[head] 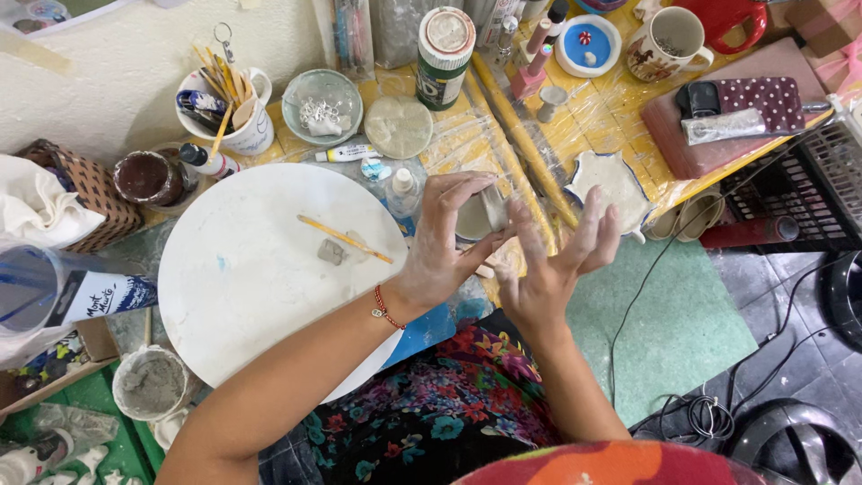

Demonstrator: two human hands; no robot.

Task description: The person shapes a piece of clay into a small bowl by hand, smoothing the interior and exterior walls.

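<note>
Cluttered counter (611, 112) carries a round white board (251, 269). Above its right edge, left hand (444, 247) fingers curl around a small grey clay cup (476, 214); right hand (552, 269) fingers spread wide alongside, holding nothing. Clay appears soft (easily dented); support the wall evenly.

- The small grey clay piece (476, 214) is mostly covered by the left hand (444, 242); its full shape cannot be told.
- The right hand (552, 265) shows its back, so its palm and any contact with the piece stay hidden.
- The red mug (727, 18) is cut off by the top edge.
- The black crate (799, 193) runs out past the right edge.
- The white cloth (31, 211) is cut by the left edge.
- What the glass bowl (321, 106) holds is too small to tell.
- The blue plastic cup (31, 292) at left is blurred.
- The white figures (54, 462) at bottom left are cropped.
</note>
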